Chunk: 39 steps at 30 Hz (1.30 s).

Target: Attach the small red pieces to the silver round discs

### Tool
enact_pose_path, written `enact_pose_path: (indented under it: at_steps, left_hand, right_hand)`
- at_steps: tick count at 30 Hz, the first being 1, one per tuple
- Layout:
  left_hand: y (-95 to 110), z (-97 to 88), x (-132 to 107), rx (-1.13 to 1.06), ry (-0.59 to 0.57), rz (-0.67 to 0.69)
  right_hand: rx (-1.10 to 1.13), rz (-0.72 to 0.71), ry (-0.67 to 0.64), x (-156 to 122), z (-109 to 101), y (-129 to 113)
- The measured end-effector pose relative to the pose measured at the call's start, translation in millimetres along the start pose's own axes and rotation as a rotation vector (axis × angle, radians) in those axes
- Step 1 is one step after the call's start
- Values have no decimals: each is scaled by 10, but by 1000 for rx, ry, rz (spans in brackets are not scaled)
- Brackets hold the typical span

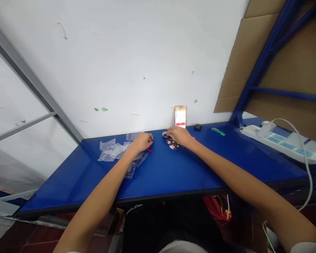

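Observation:
My left hand (pixel 143 141) is closed, its fingers curled round a small item with a red cord (pixel 150 150) showing below them; the rest of the item is hidden. Under and beside that hand lie several clear plastic bags (pixel 113 151), crumpled and overlapping. My right hand (pixel 181 135) is palm down over a cluster of round shiny discs (pixel 174 146) with bits of red cord among them. Its fingertips are pinched at the edge of a far disc (pixel 164 134), and the palm covers part of the cluster.
A phone (pixel 180 117) with a lit screen leans on the white wall behind my right hand. On the blue table (pixel 158 175) further right are a small black round object (pixel 198 126), a green object (pixel 218 131) and a white power strip (pixel 281 142) with a trailing cable.

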<state>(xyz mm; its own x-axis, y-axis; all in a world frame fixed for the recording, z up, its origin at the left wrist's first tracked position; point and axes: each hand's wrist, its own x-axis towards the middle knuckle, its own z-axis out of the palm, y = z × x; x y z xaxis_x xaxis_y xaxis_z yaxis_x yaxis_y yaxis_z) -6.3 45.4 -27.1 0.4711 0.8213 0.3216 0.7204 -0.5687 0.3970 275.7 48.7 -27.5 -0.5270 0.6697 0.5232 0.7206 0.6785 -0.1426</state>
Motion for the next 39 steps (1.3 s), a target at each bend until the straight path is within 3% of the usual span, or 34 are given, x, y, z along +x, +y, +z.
enact_pose_path:
  at_steps: [4,7,11,16,20,24,34,39]
  left_hand:
    - [6,-9,3,4,-3,18]
    - [51,-48,7,46,37,61]
    - [193,-148,3,-144,172,10]
    - [414,-206,-11,-334,262,-12]
    - [500,-98,-17,-355,235,6]
    - [505,-5,-19,-399,256,-55]
    - [527,-10,-42,-303,288,-79]
    - [500,45,-10,-656,221,-130]
  right_hand:
    - [-109,-35,147,0,-143,-44]
    - [-57,10,172,-19,-207,-56]
    - [129,69,119,-56,-184,-60]
    - [478,54,108,-57,-68,-151]
    - [637,74,111,-46,-3,-272]
    - [618,69,142,-47,4,-352]
    - [645,30,156,-77,32,-460]
    - [690,44,212,-74,48,-449]
